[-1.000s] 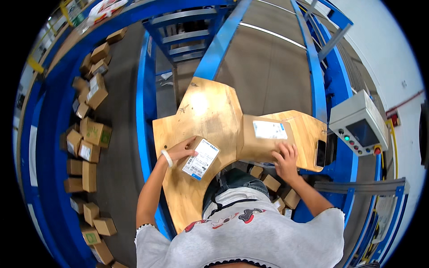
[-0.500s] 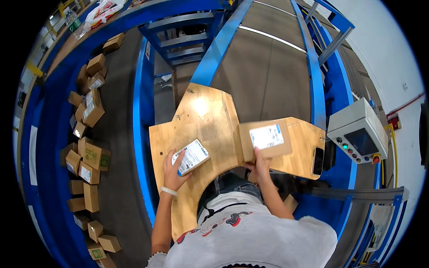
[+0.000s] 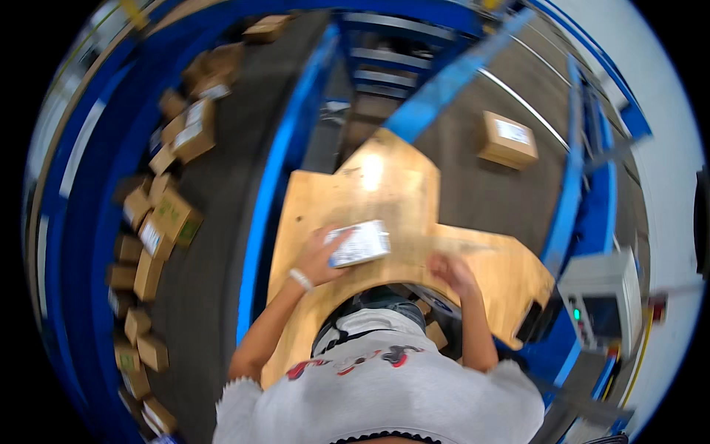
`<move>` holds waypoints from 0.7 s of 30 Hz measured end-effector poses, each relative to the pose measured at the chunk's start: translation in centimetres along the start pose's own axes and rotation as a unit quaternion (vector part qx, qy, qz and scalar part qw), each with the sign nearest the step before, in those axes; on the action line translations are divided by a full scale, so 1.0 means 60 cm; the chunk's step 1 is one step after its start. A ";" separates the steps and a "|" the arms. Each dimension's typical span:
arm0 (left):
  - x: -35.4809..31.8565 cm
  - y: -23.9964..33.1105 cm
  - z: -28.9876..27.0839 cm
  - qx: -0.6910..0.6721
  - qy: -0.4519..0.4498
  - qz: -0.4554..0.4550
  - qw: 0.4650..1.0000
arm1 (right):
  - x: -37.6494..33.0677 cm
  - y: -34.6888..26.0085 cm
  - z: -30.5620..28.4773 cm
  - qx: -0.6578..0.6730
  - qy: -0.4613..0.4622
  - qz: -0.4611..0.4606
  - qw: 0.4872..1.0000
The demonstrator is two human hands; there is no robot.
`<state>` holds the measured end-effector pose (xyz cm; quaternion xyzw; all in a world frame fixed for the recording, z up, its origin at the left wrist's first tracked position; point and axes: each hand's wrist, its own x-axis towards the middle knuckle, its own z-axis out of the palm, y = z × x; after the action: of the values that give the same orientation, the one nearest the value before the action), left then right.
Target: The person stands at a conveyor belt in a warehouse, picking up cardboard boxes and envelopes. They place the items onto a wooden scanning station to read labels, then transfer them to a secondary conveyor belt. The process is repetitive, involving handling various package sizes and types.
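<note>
Hands stand well apart in the head view I follow from afar: the left hand [image 3: 318, 257] is clasped round the left end of a small white-labelled box [image 3: 361, 243], on or just above the wooden table [image 3: 370, 189]. I see the right hand [image 3: 455, 272], fingers curled (too blurred for me to tell how tightly), near the table's curved inner edge. Beyond it, a larger brown box [image 3: 507, 140] sits on the conveyor belt [image 3: 473, 185]. More cartons [image 3: 170, 214] line the left belt [image 3: 222, 207], and a grey control box [image 3: 603, 303] stands at right.
</note>
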<state>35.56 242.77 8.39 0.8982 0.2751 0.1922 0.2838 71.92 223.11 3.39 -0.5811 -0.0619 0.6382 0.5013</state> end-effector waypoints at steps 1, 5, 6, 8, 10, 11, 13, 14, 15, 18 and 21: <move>0.011 0.004 0.012 -0.013 -0.003 0.024 1.000 | -0.038 0.029 0.035 0.006 -0.016 0.034 0.999; 0.079 0.077 0.151 -0.099 -0.066 0.103 0.988 | -0.126 0.110 0.105 0.135 0.041 0.033 0.989; 0.091 0.095 0.204 -0.114 -0.112 0.119 0.980 | -0.114 0.124 0.094 0.136 0.066 0.008 0.988; 0.107 0.121 0.279 -0.154 -0.146 0.142 0.967 | -0.081 0.152 0.057 0.132 0.116 -0.056 0.983; 0.125 0.117 0.281 -0.225 -0.091 0.154 0.958 | -0.045 0.130 0.044 0.142 0.161 -0.108 0.971; 0.133 0.095 0.267 -0.286 -0.075 0.154 0.943 | -0.016 0.113 0.039 0.151 0.177 -0.140 0.962; 0.140 0.054 0.153 -0.384 -0.121 0.044 0.914 | 0.055 0.068 -0.024 0.128 0.186 -0.130 0.965; 0.126 0.000 0.106 -0.379 -0.034 0.025 0.924 | 0.104 0.036 -0.046 0.124 0.192 -0.137 0.964; 0.100 -0.050 0.062 -0.368 0.059 0.003 0.928 | 0.161 -0.002 -0.072 0.111 0.196 -0.133 0.965; 0.007 -0.202 -0.100 -0.301 0.236 -0.263 0.886 | 0.326 -0.123 -0.166 0.075 0.240 -0.120 0.960; -0.158 -0.403 -0.177 -0.117 0.384 -0.427 0.810 | 0.449 -0.243 -0.233 0.013 0.300 -0.091 0.950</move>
<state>13.58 257.98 -0.18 0.5032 0.6931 0.4113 0.3119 96.24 242.41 -9.70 -0.7307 0.0468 0.3869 0.5605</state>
